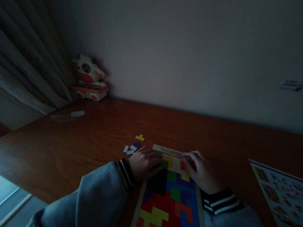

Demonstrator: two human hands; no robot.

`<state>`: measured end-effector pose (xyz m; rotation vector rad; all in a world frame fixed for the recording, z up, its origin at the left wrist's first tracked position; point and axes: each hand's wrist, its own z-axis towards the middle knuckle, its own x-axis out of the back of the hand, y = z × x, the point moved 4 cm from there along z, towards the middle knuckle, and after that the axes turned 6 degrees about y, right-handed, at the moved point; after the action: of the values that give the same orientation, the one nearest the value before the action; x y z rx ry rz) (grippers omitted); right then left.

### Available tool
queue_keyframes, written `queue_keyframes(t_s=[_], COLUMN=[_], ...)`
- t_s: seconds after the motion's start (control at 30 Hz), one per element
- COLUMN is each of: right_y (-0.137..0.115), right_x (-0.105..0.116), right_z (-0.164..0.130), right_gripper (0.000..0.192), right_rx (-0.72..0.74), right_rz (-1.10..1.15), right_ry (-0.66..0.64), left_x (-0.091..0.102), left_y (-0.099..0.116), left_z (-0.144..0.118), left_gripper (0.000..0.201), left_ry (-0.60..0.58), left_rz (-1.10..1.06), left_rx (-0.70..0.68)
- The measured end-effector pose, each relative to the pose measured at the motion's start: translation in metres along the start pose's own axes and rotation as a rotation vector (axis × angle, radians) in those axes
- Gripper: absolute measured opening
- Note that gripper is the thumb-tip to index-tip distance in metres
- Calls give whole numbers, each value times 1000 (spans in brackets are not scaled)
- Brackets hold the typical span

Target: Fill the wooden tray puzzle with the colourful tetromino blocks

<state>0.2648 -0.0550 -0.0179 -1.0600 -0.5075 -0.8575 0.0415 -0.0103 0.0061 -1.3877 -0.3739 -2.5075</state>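
Observation:
A wooden puzzle board [136, 217] lies on the brown table [77, 155] in front of me, filled with coloured block pieces in red, blue, yellow, green and dark tones. My left hand [145, 162] rests with fingers curled on the board's upper left corner. My right hand [201, 170] rests at the upper right, its fingertips on a red piece [182, 165] near the top edge. It is too dark to tell if either hand grips a piece. A few loose pieces lie left of the board: a yellow one [140, 137] and white ones [130, 149].
A printed sheet with coloured patterns [288, 206] lies at the right. A red-and-white cow toy [88, 77] stands at the back left corner by a curtain [14, 55]. A small paper slip [78, 113] lies on the table's far left. A wall rises behind.

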Motion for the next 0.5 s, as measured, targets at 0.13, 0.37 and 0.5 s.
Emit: queue_keyframes(t_s=[0.13, 0.37, 0.5], right_y=[2, 3, -1], right_x=[2, 6, 9], right_z=[1, 2, 3], right_gripper=[24, 24, 23], right_rx=[-13, 7, 15], right_rz=[27, 37, 36], right_ry=[19, 71, 98], left_x=[4, 9, 7], left_y=[-6, -26, -20], left_z=[-1, -6, -3], left_gripper=[27, 24, 24], left_ry=[33, 96, 53], left_rz=[37, 74, -2], left_rx=[23, 83, 62])
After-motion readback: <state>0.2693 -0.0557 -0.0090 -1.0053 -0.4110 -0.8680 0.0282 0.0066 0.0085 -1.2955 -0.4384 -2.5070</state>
